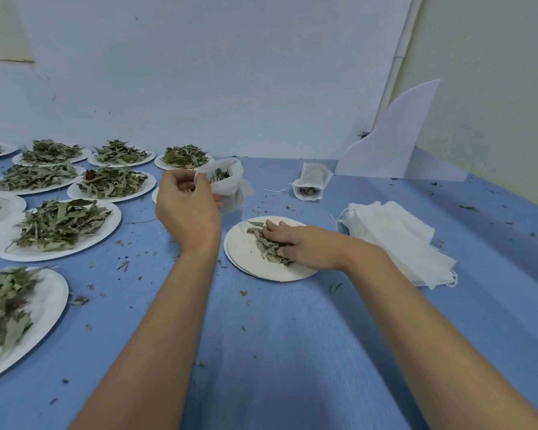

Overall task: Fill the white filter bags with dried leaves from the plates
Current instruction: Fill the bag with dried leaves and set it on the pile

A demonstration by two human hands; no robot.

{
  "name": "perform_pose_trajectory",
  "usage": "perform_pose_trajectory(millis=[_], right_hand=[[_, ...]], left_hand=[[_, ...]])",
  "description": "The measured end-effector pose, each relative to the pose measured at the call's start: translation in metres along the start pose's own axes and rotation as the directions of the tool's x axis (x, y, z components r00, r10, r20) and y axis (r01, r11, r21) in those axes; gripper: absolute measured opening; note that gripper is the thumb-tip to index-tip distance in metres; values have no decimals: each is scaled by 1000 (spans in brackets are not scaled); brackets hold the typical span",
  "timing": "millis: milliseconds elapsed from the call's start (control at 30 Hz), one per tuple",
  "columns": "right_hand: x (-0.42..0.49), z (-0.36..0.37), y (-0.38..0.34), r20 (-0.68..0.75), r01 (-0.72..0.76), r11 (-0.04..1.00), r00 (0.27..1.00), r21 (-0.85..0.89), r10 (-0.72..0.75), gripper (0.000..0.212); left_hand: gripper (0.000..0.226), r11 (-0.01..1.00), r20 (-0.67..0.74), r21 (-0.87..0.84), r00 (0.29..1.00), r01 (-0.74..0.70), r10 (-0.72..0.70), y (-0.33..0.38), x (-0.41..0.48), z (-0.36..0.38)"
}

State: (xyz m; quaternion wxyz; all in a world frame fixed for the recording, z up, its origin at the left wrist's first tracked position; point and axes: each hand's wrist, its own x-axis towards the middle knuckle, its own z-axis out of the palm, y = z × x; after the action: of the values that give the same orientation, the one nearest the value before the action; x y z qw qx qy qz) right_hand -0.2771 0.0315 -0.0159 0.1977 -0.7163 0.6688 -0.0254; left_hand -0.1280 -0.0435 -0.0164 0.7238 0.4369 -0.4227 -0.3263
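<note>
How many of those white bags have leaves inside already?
2. A held bag in the left hand; a lying bag farther back on the table. The bag stack looks empty.

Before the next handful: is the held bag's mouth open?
Open: left hand pinches the bag at its rim, mouth gaping, leaves visible inside.

I take this for a small hand-packing workroom, set up for sorting herbs by hand. I see a tabletop (pixel 292 352) covered in a blue cloth (pixel 494 243) and set against a bare pale wall (pixel 199 72). On the left, many white paper plates (pixel 112 218) heaped with dried leaves (pixel 59 225) lie in rows. On the right sits a stack of empty white filter bags (pixel 395 237). Leaf crumbs (pixel 123 264) are scattered over the cloth, and a plain white board (pixel 392 141) leans in the corner.
</note>
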Motion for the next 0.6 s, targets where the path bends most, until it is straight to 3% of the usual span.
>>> perform_pose_trajectory(millis=[100, 200, 400, 600], right_hand=[[4, 7, 1, -20, -17, 996, 1000, -90, 15, 51], [8, 15, 2, -131, -39, 987, 991, -159, 18, 48], [11, 27, 6, -436, -69, 993, 900, -100, 19, 40], [18, 33, 3, -558, -89, 995, 828, -34, 55, 44]], left_hand=[[7, 1000, 5, 2, 1000, -4, 4, 0, -1, -1], [5, 1000, 8, 5, 1000, 6, -6, -1, -2, -2], [7, 1000, -8, -10, 1000, 11, -11, 1, -1, -1], [7, 1000, 9, 0, 1000, 1, -1, -1, -5, 1]])
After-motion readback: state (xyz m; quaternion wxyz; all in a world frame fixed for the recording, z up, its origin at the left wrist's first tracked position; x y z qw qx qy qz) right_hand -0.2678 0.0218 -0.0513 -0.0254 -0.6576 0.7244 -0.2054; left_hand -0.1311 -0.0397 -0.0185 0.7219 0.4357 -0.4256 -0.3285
